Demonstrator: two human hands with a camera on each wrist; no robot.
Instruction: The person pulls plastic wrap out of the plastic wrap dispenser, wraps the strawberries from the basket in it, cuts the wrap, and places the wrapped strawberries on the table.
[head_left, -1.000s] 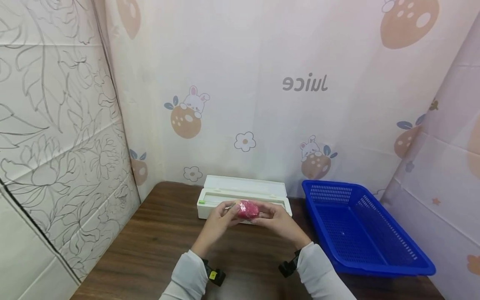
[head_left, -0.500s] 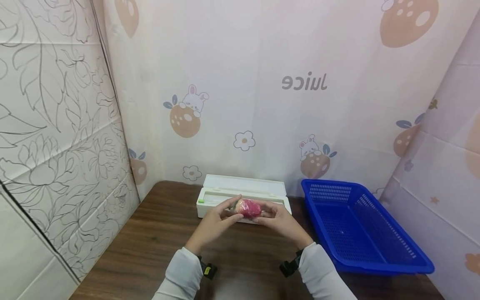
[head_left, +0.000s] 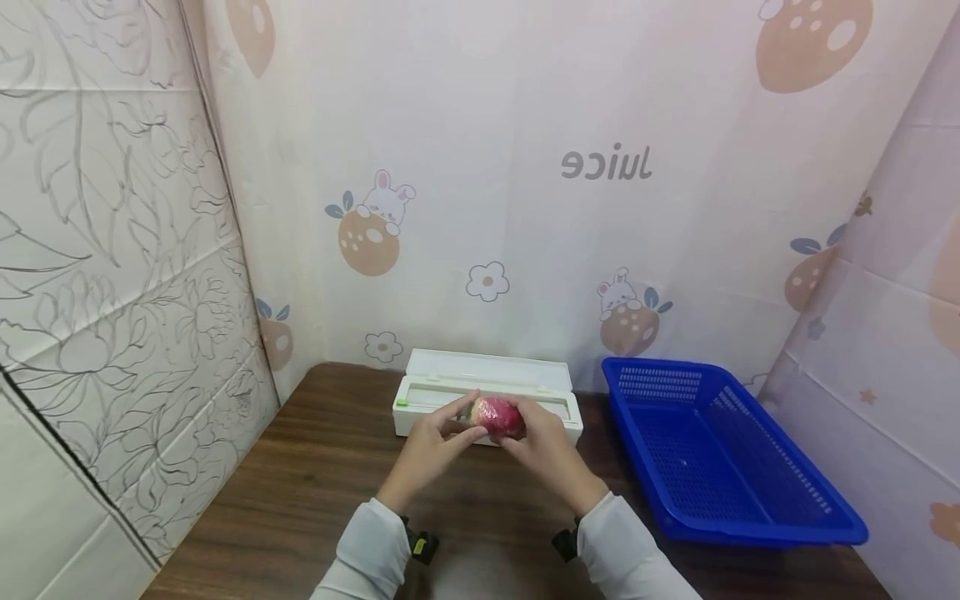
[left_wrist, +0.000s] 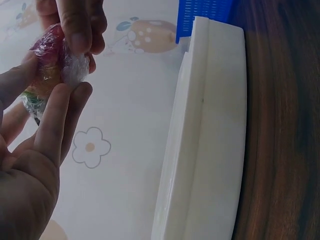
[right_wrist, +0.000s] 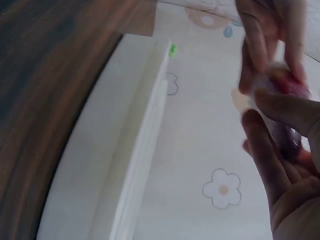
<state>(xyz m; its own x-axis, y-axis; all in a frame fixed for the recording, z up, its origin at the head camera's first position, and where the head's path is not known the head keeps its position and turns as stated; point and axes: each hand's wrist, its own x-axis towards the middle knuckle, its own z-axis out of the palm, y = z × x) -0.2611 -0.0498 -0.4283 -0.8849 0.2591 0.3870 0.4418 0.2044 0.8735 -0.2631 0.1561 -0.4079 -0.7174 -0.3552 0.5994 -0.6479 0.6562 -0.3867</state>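
Note:
Between both hands, above the table, is a red and yellow fruit-like item (head_left: 495, 415) wrapped in clear cling film, with green at one end. My left hand (head_left: 429, 454) grips its green end between thumb and fingers. From the other side my right hand (head_left: 551, 450) holds the red end. In the left wrist view, bunched film (left_wrist: 75, 67) sticks out by the right fingertips. The right wrist view shows the item (right_wrist: 286, 135) partly covered by the right thumb. Just behind the hands stands a white cling film dispenser (head_left: 412, 423), lid raised, with a green slider (head_left: 402, 403).
A blue plastic basket (head_left: 750, 533) stands on the right of the brown wooden table (head_left: 300, 483). Printed curtains (head_left: 487, 208) hang close behind the table and along both sides.
My right hand has turned and closed further over the red end. The left fingers have shifted toward the green end, showing more of the yellow part. The dispenser and basket stay put.

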